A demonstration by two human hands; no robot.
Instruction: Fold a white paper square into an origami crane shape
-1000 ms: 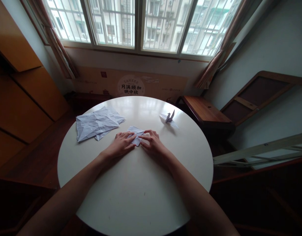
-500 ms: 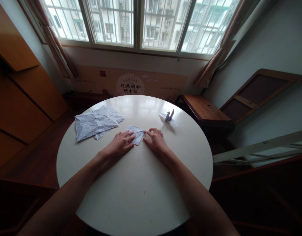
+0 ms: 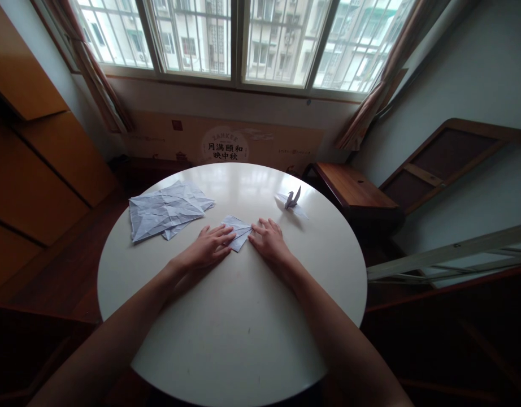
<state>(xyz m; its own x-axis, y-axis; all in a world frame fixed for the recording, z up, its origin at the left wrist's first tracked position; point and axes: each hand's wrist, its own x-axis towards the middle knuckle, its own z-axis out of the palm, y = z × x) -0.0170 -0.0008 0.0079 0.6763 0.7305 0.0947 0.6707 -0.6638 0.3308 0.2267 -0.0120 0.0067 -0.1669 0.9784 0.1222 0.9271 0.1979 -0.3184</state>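
A small folded sheet of pale paper (image 3: 240, 233) lies flat on the white round table (image 3: 226, 316), with crease lines running toward its right corner. Spread over its left part are the fingers of my left hand (image 3: 210, 245), resting on the paper. My right hand (image 3: 268, 238) lies at the right corner, palm down with fingers stretched out, the fingertips touching or very near the paper's edge. A folded paper crane (image 3: 291, 202) stands to the far right of my right hand. Creased, unfolded paper sheets (image 3: 167, 212) overlap in a pile beyond my left hand.
A wooden side table (image 3: 354, 183) stands behind the round table on the right. Orange-brown cabinets (image 3: 44, 169) line the left side. Past the far rim, a printed cardboard panel (image 3: 260, 133) leans below the barred windows (image 3: 196, 37).
The fingers of my right hand have straightened and flattened at the paper's right corner. My left hand has stayed nearly in place on the paper, and the crane and pile have not moved.
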